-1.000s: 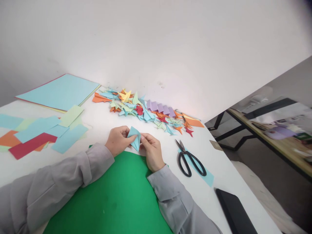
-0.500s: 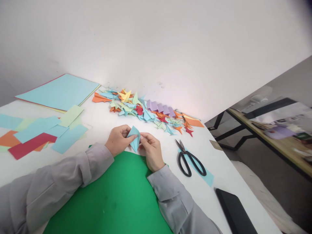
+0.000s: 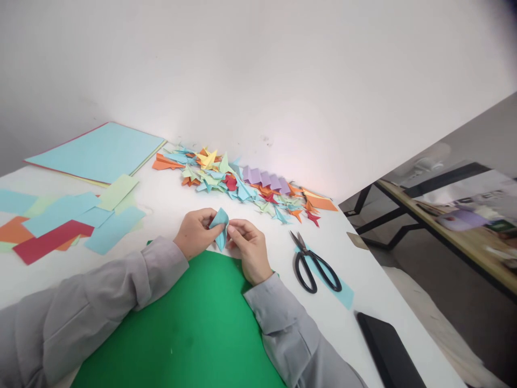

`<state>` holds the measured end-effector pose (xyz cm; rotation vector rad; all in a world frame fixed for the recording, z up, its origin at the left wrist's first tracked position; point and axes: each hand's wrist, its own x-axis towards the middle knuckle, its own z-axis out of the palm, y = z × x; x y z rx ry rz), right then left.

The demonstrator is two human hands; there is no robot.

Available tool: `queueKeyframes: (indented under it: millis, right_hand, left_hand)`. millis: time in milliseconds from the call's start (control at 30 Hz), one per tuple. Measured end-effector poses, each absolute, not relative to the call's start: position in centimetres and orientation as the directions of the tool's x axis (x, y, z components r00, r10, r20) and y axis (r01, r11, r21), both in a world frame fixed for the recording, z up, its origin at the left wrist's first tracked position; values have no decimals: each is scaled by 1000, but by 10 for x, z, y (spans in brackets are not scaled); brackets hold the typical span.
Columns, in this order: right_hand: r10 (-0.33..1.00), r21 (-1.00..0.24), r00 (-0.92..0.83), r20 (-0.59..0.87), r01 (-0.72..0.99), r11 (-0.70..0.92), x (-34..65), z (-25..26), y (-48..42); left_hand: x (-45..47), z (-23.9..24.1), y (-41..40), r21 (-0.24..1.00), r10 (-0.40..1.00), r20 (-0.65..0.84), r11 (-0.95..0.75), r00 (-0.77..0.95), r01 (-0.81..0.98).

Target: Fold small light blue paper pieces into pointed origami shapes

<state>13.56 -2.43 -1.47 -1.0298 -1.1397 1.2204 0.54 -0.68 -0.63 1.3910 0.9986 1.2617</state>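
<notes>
A small folded piece of light blue paper (image 3: 220, 222) is held up between both hands, above the far edge of a green mat (image 3: 189, 323). My left hand (image 3: 196, 233) pinches its left side, thumb across the front. At its right edge, my right hand (image 3: 251, 247) grips the paper between thumb and forefinger, and the paper bends over there. Beyond the hands lies a heap of folded paper pieces (image 3: 242, 188) in many colours, some shaped like stars or planes.
Black-handled scissors (image 3: 311, 264) lie slightly open on a blue paper strip (image 3: 345, 295) at right, with a black phone (image 3: 388, 350) nearer. Loose coloured paper rectangles (image 3: 115, 229) and a stack of large sheets (image 3: 100, 153) are at left. A wall (image 3: 258, 81) rises behind the table.
The right side of the blue paper has been bent further over to the left, so it looks narrower. My right fingertips have shifted slightly left; the rest stays put.
</notes>
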Motion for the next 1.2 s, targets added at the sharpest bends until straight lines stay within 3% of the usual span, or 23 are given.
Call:
queueKeyframes:
  millis: [233,667,1000,1200]
  right_hand:
    - [994,-981,17,110,-159,111,135,-14,-24]
    - [994,-985,29,101,-134,104,136,-15,-23]
    - [984,-988,148,96,-106,113,136,-18,-23]
    - [993,-985,44,107,-127,112,136,-17,-23]
  left_hand:
    - [4,-3,-10,976,950,220,-214,222,-53]
    - [5,-7,-6,990,967,143,-137,208,-46]
    - [7,-10,-4,989,983,145,-139,112,-53]
    - [4,-4,-4,991,971,131,-124,199,-47]
